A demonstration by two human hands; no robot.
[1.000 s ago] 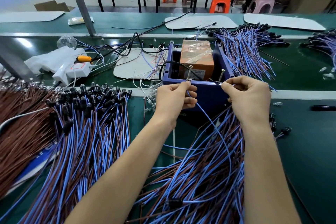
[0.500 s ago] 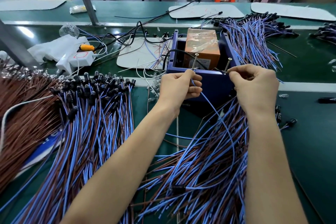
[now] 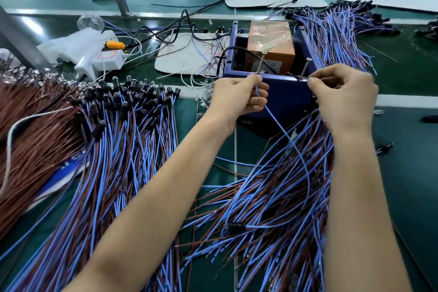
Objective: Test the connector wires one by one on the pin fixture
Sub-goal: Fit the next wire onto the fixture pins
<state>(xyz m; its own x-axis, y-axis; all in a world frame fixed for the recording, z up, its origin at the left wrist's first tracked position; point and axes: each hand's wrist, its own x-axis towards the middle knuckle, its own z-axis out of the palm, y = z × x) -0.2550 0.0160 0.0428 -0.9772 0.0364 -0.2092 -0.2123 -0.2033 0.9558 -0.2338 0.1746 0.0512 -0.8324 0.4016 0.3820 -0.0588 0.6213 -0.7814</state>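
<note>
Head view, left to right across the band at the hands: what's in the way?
In order: pile of brown wires → bundle of blue-and-brown wires with black caps → left hand pinching a blue wire → dark blue box fixture → right hand pinching a wire end → small black object at the right edge.

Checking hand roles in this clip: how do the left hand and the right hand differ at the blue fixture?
The left hand pinches a blue wire at the left screw pin; the right hand pinches a wire end, mostly hidden, at the right screw pin. The left hand shows its curled fingers side on; the right hand shows its back. Both hands are at the front rim of the blue fixture, above the loose wires.
</note>
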